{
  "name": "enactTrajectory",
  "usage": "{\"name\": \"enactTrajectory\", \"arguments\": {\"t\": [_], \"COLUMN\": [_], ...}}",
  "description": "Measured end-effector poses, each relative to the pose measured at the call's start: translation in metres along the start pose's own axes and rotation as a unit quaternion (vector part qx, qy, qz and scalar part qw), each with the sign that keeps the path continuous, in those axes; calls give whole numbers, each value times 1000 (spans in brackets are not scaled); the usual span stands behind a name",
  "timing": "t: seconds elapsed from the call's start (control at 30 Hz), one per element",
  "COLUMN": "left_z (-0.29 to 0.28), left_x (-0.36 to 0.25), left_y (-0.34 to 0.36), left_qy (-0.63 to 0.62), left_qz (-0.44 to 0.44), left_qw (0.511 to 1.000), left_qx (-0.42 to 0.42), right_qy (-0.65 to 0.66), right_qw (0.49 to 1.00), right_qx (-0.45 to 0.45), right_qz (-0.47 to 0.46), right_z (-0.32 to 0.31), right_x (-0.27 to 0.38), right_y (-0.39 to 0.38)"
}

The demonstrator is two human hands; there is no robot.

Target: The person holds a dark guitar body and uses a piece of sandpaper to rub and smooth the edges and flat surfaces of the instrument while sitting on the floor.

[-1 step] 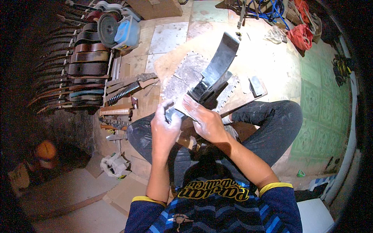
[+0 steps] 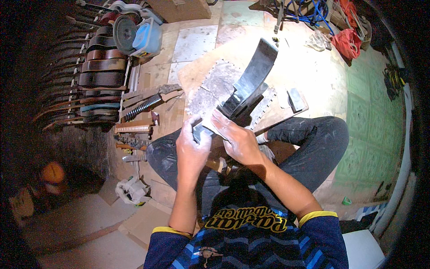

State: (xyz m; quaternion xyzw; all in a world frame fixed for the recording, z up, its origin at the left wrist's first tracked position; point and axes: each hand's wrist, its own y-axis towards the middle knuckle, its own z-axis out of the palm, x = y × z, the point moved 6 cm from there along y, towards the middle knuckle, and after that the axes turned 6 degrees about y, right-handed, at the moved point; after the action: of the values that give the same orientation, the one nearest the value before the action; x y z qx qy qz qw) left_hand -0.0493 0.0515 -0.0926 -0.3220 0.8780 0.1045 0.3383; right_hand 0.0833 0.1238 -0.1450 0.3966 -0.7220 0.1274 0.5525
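A dark, glossy instrument body [image 2: 256,67], apparently a guitar seen along its curved side, tilts up and away from my hands. Its near end lies between them. My left hand [image 2: 192,143], whitened with dust, is closed round a blue-grey part [image 2: 202,133] at that near end, likely the neck. Across from it my right hand [image 2: 237,141] presses its fingers together on the same end. A pale, thin edge shows under those fingers; what it is I cannot make out. Beneath the body lies a grey, dust-covered board [image 2: 215,83] with notched edges.
A small grey block [image 2: 295,99] rests on a board to the right. Several guitars [image 2: 103,66] stand in a rack at far left, beside a blue tub [image 2: 145,38]. Files and a hammer-like tool [image 2: 142,107] lie left of my knee. A red bag [image 2: 346,43] sits at far right.
The dark body has shifted very slightly to the right at its far end. Both hands stay nearly in place, the left a touch further right.
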Motion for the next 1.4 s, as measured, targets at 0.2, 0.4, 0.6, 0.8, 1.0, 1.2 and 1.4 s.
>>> {"name": "enactTrajectory", "arguments": {"t": [0.2, 0.4, 0.6, 0.8, 1.0, 1.2, 1.4], "left_z": [8, 8, 39, 60, 39, 31, 31], "left_x": [-4, 17, 90, 94, 77, 76, 51], "left_y": [-4, 0, 5, -1, 6, 17, -16], "left_qy": [1, -81, -268, -574, -398, -378, -297], "left_qz": [11, 67, 30, -1, 53, -29, 49], "left_qw": [997, 989, 963, 819, 916, 925, 953], "left_qx": [-78, -99, -5, 1, -19, -39, 22], "right_qy": [-18, -38, -53, -60, -73, -69, -69], "right_qw": [999, 999, 999, 998, 997, 997, 997], "right_qx": [-15, -18, -2, 9, 21, 18, 29], "right_qz": [-22, -9, -7, -15, -2, -8, 6], "right_z": [0, 4, 5, 6, 5, 7, 7], "right_x": [3, 2, 5, 9, 9, 10, 17], "right_y": [1, 4, 6, 9, 7, 9, 6]}}
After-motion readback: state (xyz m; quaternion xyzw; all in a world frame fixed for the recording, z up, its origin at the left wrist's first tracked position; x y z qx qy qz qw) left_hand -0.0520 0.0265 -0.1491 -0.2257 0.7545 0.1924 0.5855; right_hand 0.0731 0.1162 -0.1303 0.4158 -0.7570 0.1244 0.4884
